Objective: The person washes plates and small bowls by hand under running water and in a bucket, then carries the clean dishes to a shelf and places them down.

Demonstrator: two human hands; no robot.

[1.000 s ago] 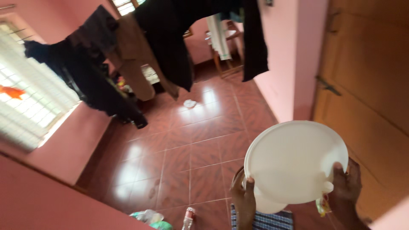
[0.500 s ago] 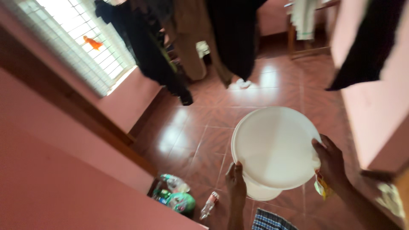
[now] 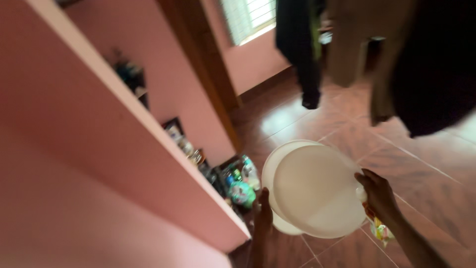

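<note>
I hold a stack of round white plates [image 3: 312, 186] in front of me over the red tiled floor [image 3: 421, 154]. My left hand [image 3: 261, 216] supports the stack at its lower left rim, fingers under it. My right hand [image 3: 378, 194] grips the right rim and also pinches a small crumpled wrapper [image 3: 381, 231] that hangs below it. A smaller white dish shows under the stack's lower left edge. The picture is blurred by head motion.
A pink wall [image 3: 99, 164] fills the left side, with shelf niches [image 3: 188, 146] full of small bottles and jars. Bottles and a green round container [image 3: 241, 192] stand on the floor at its foot. Dark clothes [image 3: 426, 59] hang overhead at upper right, by a window [image 3: 248, 17].
My view has swung left toward the pink wall and its shelves. The plates stay in both hands, now tilted and nearer the wall; the hanging clothes have slid to the upper right.
</note>
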